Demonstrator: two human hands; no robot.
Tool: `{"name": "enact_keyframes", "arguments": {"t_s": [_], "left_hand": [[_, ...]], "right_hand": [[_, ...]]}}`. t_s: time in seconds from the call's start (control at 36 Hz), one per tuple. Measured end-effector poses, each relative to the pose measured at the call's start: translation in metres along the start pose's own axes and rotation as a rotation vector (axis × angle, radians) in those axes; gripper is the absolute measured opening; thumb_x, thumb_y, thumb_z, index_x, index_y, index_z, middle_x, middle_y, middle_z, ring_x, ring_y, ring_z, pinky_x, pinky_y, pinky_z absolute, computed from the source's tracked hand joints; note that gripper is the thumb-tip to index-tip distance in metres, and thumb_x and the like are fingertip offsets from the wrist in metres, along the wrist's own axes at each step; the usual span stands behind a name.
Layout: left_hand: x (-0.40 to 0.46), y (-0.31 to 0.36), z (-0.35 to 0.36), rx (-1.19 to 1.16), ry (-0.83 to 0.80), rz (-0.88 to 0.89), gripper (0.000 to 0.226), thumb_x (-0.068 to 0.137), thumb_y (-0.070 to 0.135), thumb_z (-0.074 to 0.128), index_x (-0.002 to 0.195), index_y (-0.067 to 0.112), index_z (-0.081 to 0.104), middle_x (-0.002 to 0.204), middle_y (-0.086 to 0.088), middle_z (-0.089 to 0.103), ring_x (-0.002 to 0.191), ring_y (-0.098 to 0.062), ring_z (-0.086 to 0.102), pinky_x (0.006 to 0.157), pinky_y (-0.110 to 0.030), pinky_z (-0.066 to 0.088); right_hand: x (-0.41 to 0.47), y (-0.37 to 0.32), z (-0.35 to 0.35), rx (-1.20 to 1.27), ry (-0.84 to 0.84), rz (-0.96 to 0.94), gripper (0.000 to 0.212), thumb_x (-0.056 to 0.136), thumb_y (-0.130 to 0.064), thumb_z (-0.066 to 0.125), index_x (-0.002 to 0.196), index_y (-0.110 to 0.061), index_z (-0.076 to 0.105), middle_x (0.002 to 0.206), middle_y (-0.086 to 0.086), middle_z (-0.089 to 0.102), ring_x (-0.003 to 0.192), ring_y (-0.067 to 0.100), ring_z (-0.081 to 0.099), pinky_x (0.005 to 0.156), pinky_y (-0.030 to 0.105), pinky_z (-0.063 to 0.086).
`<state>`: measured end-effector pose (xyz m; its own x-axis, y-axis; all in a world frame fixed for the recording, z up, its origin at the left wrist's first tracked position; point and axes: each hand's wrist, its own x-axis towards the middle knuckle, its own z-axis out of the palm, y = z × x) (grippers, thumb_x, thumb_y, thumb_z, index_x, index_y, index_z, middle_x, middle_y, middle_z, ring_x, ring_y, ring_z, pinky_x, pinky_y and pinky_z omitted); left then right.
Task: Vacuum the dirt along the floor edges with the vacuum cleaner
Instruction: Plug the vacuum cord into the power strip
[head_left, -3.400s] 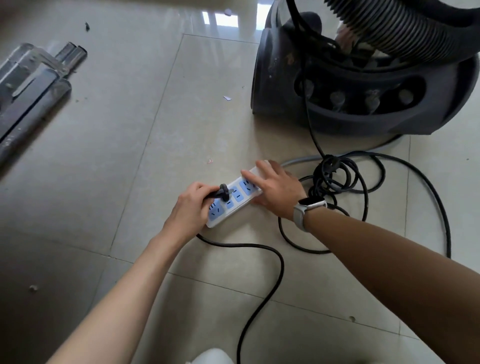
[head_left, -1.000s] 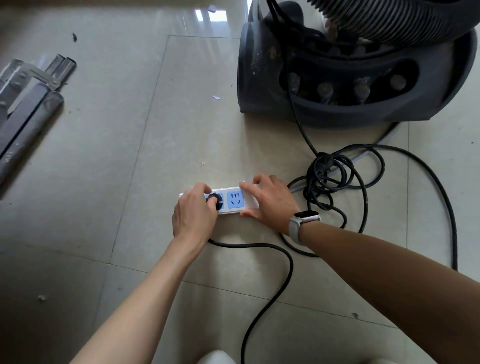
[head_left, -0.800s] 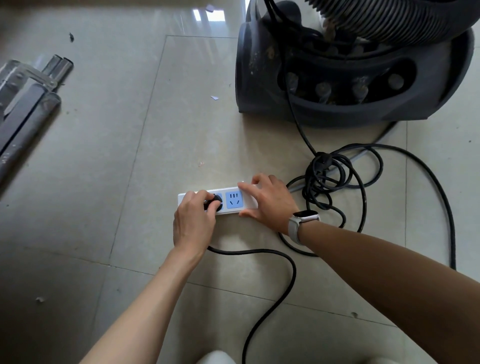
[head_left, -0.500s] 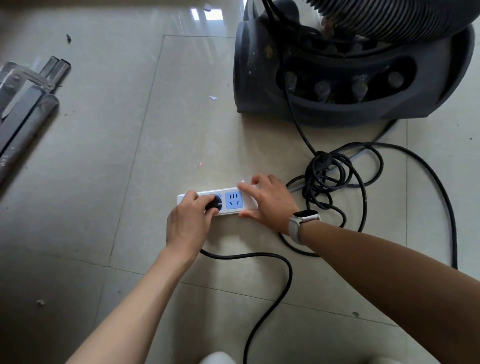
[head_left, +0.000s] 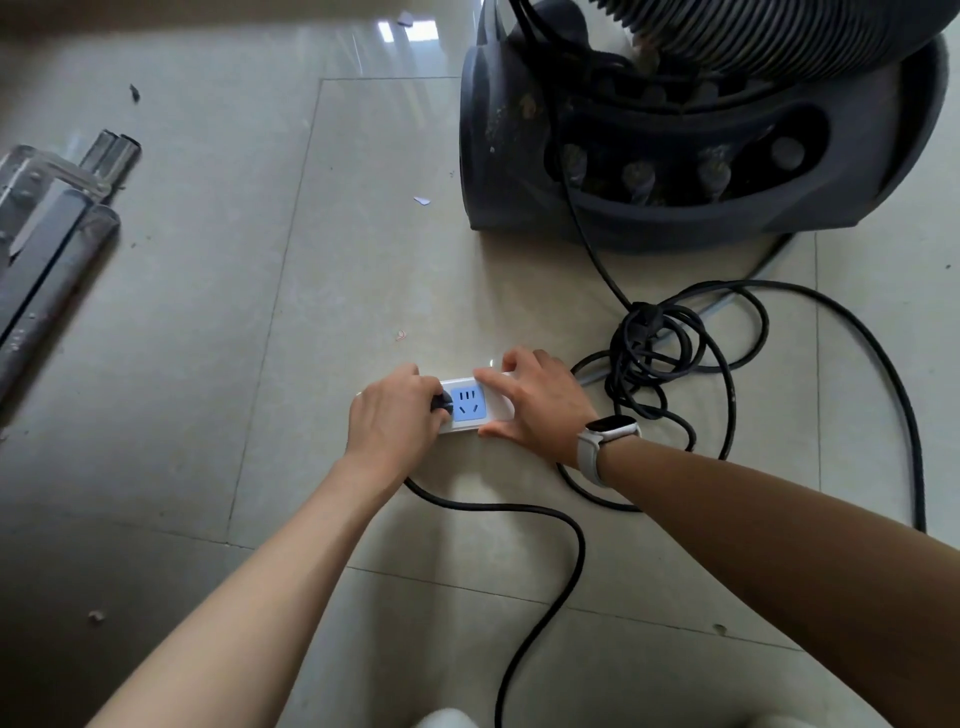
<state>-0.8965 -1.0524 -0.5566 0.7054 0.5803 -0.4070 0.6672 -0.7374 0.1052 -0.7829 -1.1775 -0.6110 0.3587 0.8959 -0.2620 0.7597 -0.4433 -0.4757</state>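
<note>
Head view, looking down at the tiled floor (head_left: 260, 364): my two hands are on one white power strip (head_left: 493, 413) lying flat on the tile. My left hand (head_left: 395, 421) has its fingers curled round the black plug (head_left: 445, 404) seated in the strip — one plug, and beside it one blue socket (head_left: 468, 404) showing free. My right hand (head_left: 535, 402) lies over the strip's other end, fingers straight, thumb along the near edge, a white watch (head_left: 605, 441) on that wrist. The black cord (head_left: 545, 525) runs from under my left hand toward me. A second stretch of it lies in a tangled coil (head_left: 654, 353) just right of the strip. The one vacuum cleaner (head_left: 701, 156) stands beyond the strip at upper right, dark and dusty, its ribbed hose (head_left: 753, 31) across the top. A bundle of metal bars (head_left: 47, 223) lies at far left, and a few specks of debris (head_left: 422, 200) dot the tiles.
</note>
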Motion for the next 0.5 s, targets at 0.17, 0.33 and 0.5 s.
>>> {"name": "enact_keyframes", "arguments": {"t_s": [0.17,0.33,0.5], "left_hand": [[-0.016,-0.008,0.012,-0.173,0.093,-0.067,0.025,0.088,0.033,0.065,0.112,0.028,0.068,0.11,0.005,0.067,0.103,-0.023,0.059,0.069,-0.028,0.036],[-0.011,-0.008,0.015,-0.177,0.065,-0.08,0.026,0.087,0.032,0.067,0.112,0.025,0.067,0.106,0.001,0.058,0.098,-0.025,0.059,0.069,-0.03,0.038],[-0.01,-0.008,0.016,-0.168,0.056,-0.082,0.026,0.087,0.034,0.067,0.113,0.027,0.066,0.106,0.002,0.056,0.099,-0.022,0.057,0.068,-0.029,0.034]], "right_hand": [[-0.002,0.0,-0.002,-0.004,-0.01,-0.011,0.064,0.084,-0.048,0.067,0.137,-0.02,0.048,0.125,0.013,0.046,0.107,0.032,0.046,0.09,0.038,0.037],[-0.003,-0.001,-0.005,-0.02,-0.034,-0.013,0.063,0.085,-0.05,0.064,0.138,-0.02,0.047,0.125,0.012,0.043,0.107,0.029,0.046,0.09,0.038,0.037],[-0.003,-0.006,-0.01,-0.071,-0.061,0.012,0.061,0.086,-0.051,0.062,0.136,-0.02,0.045,0.126,0.01,0.042,0.107,0.027,0.046,0.09,0.036,0.038]]}}
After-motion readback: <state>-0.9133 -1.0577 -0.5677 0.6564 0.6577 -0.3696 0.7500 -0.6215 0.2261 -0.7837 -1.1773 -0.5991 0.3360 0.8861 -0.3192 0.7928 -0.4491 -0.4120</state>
